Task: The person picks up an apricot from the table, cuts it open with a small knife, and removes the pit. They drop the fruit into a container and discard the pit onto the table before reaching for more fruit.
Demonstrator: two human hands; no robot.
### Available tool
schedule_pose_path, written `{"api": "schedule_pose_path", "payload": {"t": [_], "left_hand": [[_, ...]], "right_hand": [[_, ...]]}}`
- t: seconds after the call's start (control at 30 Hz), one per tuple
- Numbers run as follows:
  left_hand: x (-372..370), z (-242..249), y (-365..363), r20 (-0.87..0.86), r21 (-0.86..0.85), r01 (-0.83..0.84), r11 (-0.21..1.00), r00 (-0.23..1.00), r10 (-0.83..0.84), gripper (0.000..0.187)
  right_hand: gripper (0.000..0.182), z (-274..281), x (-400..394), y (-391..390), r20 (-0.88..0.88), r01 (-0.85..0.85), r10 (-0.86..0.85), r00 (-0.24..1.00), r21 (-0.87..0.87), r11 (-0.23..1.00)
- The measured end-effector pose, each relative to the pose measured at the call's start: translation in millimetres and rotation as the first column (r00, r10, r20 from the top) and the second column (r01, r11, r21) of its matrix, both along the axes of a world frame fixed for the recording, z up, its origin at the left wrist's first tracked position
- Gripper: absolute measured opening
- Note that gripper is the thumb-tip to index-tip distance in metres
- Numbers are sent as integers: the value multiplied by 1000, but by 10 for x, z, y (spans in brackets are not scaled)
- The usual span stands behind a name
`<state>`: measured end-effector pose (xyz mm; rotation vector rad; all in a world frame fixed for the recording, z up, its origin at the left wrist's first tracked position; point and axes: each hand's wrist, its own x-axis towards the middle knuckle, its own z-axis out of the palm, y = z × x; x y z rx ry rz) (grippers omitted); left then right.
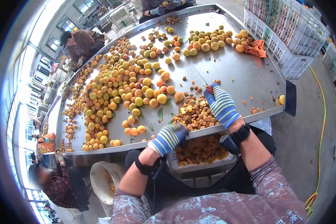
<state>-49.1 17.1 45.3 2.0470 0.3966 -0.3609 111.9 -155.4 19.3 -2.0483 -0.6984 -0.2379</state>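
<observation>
My right hand (222, 105), in a blue, white and yellow striped glove, is closed around a small knife (201, 77) whose thin blade points up and away over the metal table. Below it lies a heap of apricot pits and scraps (198, 112). My left hand (170, 138), in a matching glove, is over the table's near edge beside that heap. Its fingers are smeared by motion, and I cannot see whether they hold anything. Whole apricots (112, 86) spread across the table to the left. Under the edge sits a crate of apricot pieces (203, 151).
The metal table (246, 82) has a raised rim. An orange cloth (254, 48) lies by more apricots at the far right. White crates (283, 33) are stacked to the right, near a yellow hose (321, 123). A white bucket (104, 179) and co-workers (59, 183) are at left.
</observation>
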Motion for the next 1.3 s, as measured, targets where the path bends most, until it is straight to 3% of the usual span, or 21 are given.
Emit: {"api": "schedule_pose_path", "payload": {"t": [0.07, 0.1, 0.17, 0.27, 0.33, 0.37, 0.4, 0.47, 0.57, 0.73, 0.77, 0.8, 0.83, 0.87, 0.9, 0.93, 1.0, 1.07, 1.13, 1.23, 1.3], "left_hand": [[207, -117, 155, 396, 46, -142, 989, 911, 112, 22], [319, -153, 210, 395, 46, -139, 989, 912, 109, 22], [575, -230, 324, 634, 366, -188, 912, 768, -96, 44], [969, -858, 632, 594, 261, -79, 962, 799, -95, 56], [1061, -784, 607, 517, 131, -19, 991, 854, -52, 60], [1052, -747, 609, 400, 562, 46, 826, 859, -320, 58], [1045, -620, 560, 177, 870, 107, 480, 842, -509, 56], [1051, -574, 545, 219, 842, 83, 533, 851, -478, 55], [1023, -764, 683, 351, 613, -26, 790, 905, -242, 48], [855, -738, 585, 380, 420, 5, 907, 907, -181, 42], [839, -734, 558, 413, 101, -31, 994, 911, -14, 42], [820, -719, 534, 391, -229, -66, 971, 907, 154, 42], [772, -536, 464, 222, -546, -153, 824, 922, 318, 42], [719, -533, 492, 144, -785, -104, 610, 928, 343, 43], [663, -510, 485, 133, -867, -63, 494, 927, 352, 42], [612, -441, 443, 120, -930, -21, 366, 925, 359, 42], [495, -228, 297, -50, -996, -73, 44, 916, 398, 40], [452, -293, 310, -148, -989, -126, -81, 911, 385, 40], [445, -386, 257, -164, -985, -166, -37, 872, 461, 39], [463, -455, 215, -129, -987, -160, 16, 849, 512, 36], [478, -452, 187, -59, -996, -87, 33, 868, 494, 31]], "right_hand": [[22, 25, -17, -29, 1, -7, 7, 1000, 15, 1000], [22, 47, -34, -32, 0, -25, 25, 1000, 40, 999], [20, 14, -33, -27, 12, -39, 39, 999, 69, 997], [20, 28, -48, -37, -24, -54, 54, 998, -8, 999], [20, 119, -66, -58, -63, -48, 43, 997, -75, 996], [20, 141, -75, -66, -57, -69, 66, 996, -56, 996], [20, 159, -84, -70, -50, -89, 88, 995, -36, 995], [19, 147, -89, -71, -46, -80, 78, 996, -39, 996], [25, 66, -62, -33, -21, -105, 104, 994, -34, 994], [25, -151, -62, 97, -108, -155, 157, 982, 29, 988], [25, -204, -51, 125, -129, -158, 162, 978, 42, 987], [25, -271, -41, 153, -123, -160, 164, 979, 41, 986], [28, -321, -43, 184, -294, -183, 219, 930, 145, 972], [31, -369, -49, 214, -449, -187, 285, 847, 251, 950], [32, -141, -101, 184, -576, -193, 301, 760, 243, 951], [32, -27, -154, 168, -546, -216, 327, 771, 259, 941], [7, -104, -221, 246, -285, -332, 429, 857, 329, 884], [7, -94, -238, 232, -221, -408, 440, 870, 177, 896], [15, -52, -291, 264, -392, -354, 439, 808, 273, 895], [27, -181, -370, 373, -374, -272, 435, 819, 414, 869], [28, -149, -399, 360, -370, -292, 410, 834, 335, 896]]}}
